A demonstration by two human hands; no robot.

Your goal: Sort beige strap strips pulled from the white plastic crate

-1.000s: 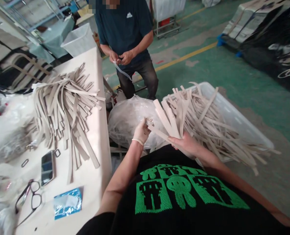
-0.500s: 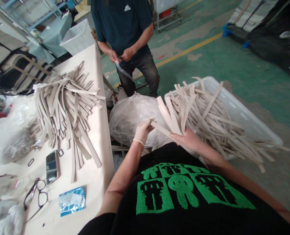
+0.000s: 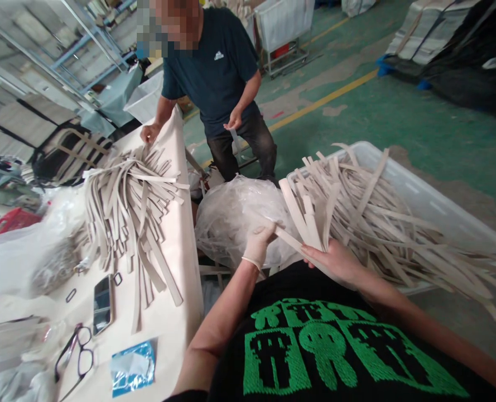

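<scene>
My left hand point(image 3: 259, 241), in a white glove, pinches the end of a beige strap point(image 3: 293, 240). My bare right hand point(image 3: 333, 260) grips a bundle of beige straps point(image 3: 310, 215) fanned upward, just in front of my chest. The bundle rises from a heap of the same straps point(image 3: 381, 223) filling a clear plastic bin point(image 3: 432, 204) on my right. A clear plastic bag point(image 3: 231, 215) bulges just beyond my left hand.
A white table point(image 3: 176, 312) on my left carries another strap pile point(image 3: 126, 206), a phone point(image 3: 102, 297), glasses point(image 3: 74, 357), a blue packet point(image 3: 133, 367) and metal rings. A person in a dark shirt point(image 3: 214, 67) stands beyond, one hand point(image 3: 149, 133) on that pile. Green floor lies to the right.
The view has tilted up. The person opposite has reached one hand out onto the table's strap pile. My hands hold the straps much as before.
</scene>
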